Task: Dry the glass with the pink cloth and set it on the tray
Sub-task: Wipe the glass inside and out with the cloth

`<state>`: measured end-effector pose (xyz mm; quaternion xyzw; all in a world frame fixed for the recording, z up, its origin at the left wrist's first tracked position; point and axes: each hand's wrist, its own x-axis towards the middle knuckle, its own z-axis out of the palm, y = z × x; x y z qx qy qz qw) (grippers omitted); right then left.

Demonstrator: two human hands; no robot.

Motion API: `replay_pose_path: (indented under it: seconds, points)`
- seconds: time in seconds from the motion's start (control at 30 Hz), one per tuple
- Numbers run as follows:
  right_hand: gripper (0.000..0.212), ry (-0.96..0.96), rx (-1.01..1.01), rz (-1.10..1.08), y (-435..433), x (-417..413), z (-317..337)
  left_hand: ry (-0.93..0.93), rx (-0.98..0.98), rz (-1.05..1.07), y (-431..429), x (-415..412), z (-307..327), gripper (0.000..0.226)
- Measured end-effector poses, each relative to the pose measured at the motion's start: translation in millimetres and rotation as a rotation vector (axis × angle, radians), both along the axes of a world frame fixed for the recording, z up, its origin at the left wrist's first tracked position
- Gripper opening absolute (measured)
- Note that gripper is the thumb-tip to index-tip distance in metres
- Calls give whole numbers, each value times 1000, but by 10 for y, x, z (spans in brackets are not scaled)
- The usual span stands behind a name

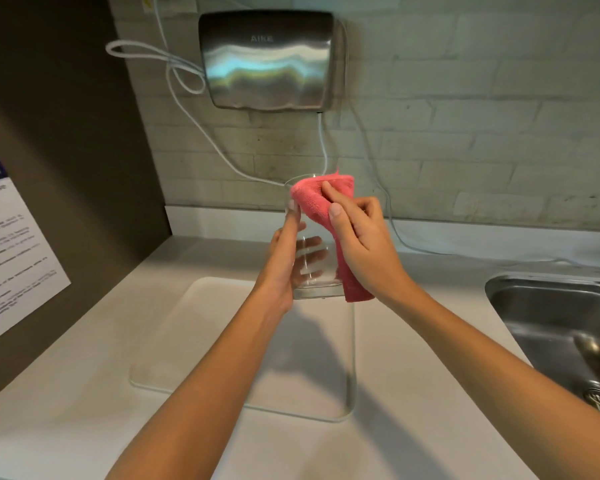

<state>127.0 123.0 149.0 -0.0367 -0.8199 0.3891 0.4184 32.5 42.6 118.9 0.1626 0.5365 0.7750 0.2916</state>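
Observation:
A clear drinking glass (314,271) is held upright in the air above the far edge of a white tray (201,327) that lies on the counter. My left hand (284,258) wraps around the glass from the left, fingers showing through it. The pink cloth (317,202) is draped over the glass's rim and hangs down its right side. My right hand (361,237) pinches the cloth against the rim, thumb on the outside.
A steel sink (561,327) is set into the white counter (413,358) at the right. A metal hand dryer (269,60) hangs on the brick wall with white cables (187,109) trailing down. A printed notice (11,258) is on the dark panel at left.

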Motion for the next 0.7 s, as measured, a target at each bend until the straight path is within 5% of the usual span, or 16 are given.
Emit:
replay_pose_path:
  seconds: [0.23, 0.47, 0.6, 0.7]
  points:
    - [31, 24, 63, -114, -151, -94, -12, -27, 118, -153, 53, 18, 17, 51]
    - [34, 19, 331, 14, -100, 155, -327, -37, 30, -109, 5, -123, 34, 93]
    - [37, 68, 139, -138, 36, -79, 37, -48, 115, -154, 54, 54, -45, 72]
    - [36, 48, 175, -157, -40, -155, 130, -79, 185, -195, 46, 28, 14, 58]
